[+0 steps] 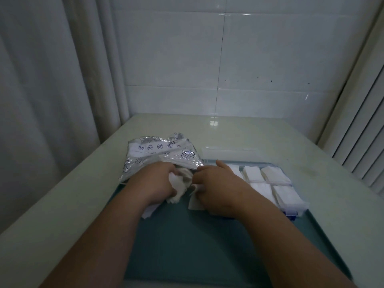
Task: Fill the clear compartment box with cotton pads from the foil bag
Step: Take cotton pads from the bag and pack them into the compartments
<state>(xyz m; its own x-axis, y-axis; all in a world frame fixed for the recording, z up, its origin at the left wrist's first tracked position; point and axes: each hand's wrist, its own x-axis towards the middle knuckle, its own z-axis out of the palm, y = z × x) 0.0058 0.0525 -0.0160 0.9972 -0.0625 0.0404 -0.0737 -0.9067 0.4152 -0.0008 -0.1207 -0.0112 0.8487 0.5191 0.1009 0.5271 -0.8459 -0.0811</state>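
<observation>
Fingers (171, 170) of the left hand (155, 182) curl around crumpled cotton pads (179, 185) at the foil bag's (162, 154) mouth, centre frame; the right hand (216, 187) pinches more. Just right, the clear compartment box (278, 182) holds pads on a teal mat (187, 235).

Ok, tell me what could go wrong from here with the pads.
1. The left hand grips a crumpled bunch of cotton pads at the mouth of the foil bag; crumpled pads may not lie flat in the clear compartment box.
2. Some loose pads lie on the green tray under the left wrist; an arm could sweep them off.
3. The compartments in view already look heaped, so pads pushed in by the right hand might topple stacks.
</observation>
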